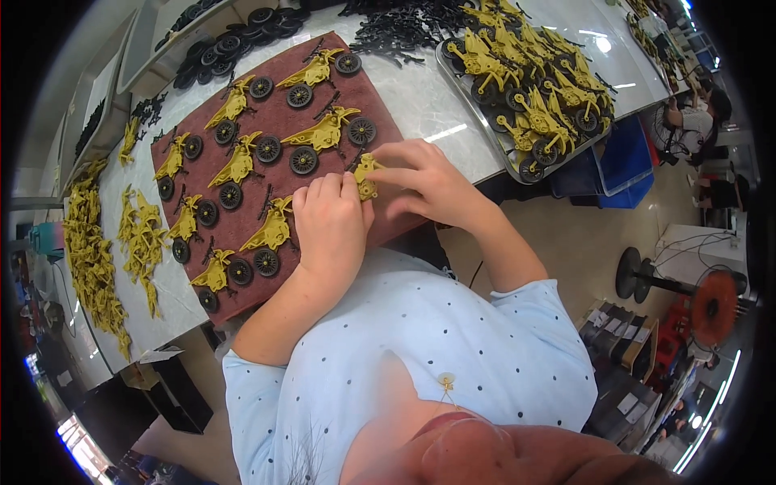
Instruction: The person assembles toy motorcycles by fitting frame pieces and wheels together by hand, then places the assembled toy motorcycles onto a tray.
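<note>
A small yellow toy motorcycle body point(366, 175) is pinched between my left hand point(330, 227) and my right hand point(427, 183) at the near edge of a dark red mat point(368, 101). Much of the piece is hidden by my fingers. On the mat lie several yellow toy motorcycles with black wheels point(323, 133), set out in rows. My left hand's fingers curl over the piece from the left, while my right hand's fingertips press it from the right.
A metal tray point(477, 125) piled with finished yellow motorcycles point(533, 73) sits to the right. Loose black wheels point(230, 44) and black frames point(400, 28) lie at the back. Yellow parts point(93, 259) heap at the left. Another person point(695, 121) sits at the far right.
</note>
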`<action>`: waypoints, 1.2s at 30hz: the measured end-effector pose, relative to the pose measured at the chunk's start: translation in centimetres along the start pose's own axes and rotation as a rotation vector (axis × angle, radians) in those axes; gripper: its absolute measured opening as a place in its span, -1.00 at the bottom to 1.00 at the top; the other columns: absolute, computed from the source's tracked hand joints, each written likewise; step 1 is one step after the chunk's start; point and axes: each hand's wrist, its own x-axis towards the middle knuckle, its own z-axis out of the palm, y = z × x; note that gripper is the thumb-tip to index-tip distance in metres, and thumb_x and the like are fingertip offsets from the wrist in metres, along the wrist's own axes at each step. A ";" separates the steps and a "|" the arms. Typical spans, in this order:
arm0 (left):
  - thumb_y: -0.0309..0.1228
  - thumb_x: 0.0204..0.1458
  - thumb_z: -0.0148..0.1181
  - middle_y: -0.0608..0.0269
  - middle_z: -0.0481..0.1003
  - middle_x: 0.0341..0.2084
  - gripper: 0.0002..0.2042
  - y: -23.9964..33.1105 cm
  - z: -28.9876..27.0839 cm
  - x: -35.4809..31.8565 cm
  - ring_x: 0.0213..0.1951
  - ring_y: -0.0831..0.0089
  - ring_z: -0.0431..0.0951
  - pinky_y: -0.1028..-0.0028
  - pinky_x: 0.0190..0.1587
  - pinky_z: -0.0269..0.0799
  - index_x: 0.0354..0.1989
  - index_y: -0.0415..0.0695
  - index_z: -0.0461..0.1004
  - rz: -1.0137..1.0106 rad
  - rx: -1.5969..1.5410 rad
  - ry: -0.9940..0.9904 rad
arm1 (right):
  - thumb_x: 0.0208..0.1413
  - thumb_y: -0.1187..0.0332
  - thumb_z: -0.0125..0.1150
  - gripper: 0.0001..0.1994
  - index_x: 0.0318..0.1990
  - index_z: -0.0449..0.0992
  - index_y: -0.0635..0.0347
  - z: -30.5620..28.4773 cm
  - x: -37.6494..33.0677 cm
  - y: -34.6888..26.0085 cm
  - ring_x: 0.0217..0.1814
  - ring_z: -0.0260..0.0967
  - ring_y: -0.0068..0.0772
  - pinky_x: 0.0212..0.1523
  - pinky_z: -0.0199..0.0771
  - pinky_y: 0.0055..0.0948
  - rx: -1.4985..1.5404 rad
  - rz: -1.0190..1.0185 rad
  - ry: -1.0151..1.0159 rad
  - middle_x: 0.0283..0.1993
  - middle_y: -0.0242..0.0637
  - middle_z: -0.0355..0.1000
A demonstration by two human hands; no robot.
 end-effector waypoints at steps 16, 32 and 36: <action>-0.45 -0.12 0.23 0.04 0.49 -0.35 -0.72 -0.9 -1.3 0.2 -0.33 0.15 0.52 0.26 -0.24 0.40 -0.21 -0.32 0.50 0.069 -0.069 -0.073 | -0.16 0.30 0.29 -0.70 -0.16 0.58 -0.06 1.3 2.0 -0.6 0.05 0.35 -0.35 0.07 0.26 -0.25 -0.240 -0.274 0.049 -0.05 -0.52 0.48; -0.49 -0.08 0.26 0.06 0.54 -0.36 -0.82 -2.6 -1.3 0.4 -0.39 0.13 0.51 0.25 -0.29 0.42 -0.29 -0.27 0.52 0.191 -0.157 0.128 | -0.19 0.36 0.30 -0.78 -0.30 0.54 0.02 1.2 3.5 -0.7 -0.14 0.43 -0.45 -0.02 0.30 -0.36 -0.303 -0.306 0.069 -0.26 -0.50 0.50; -0.49 -0.05 0.26 0.07 0.53 -0.35 -0.83 -3.2 -0.7 0.1 -0.37 0.10 0.52 0.25 -0.28 0.42 -0.29 -0.28 0.48 0.148 -0.220 0.228 | -0.20 0.55 0.38 -0.55 -0.05 0.46 0.08 0.5 3.4 -1.9 -0.08 0.46 -0.42 0.04 0.42 -0.37 0.417 0.129 0.117 -0.17 -0.37 0.49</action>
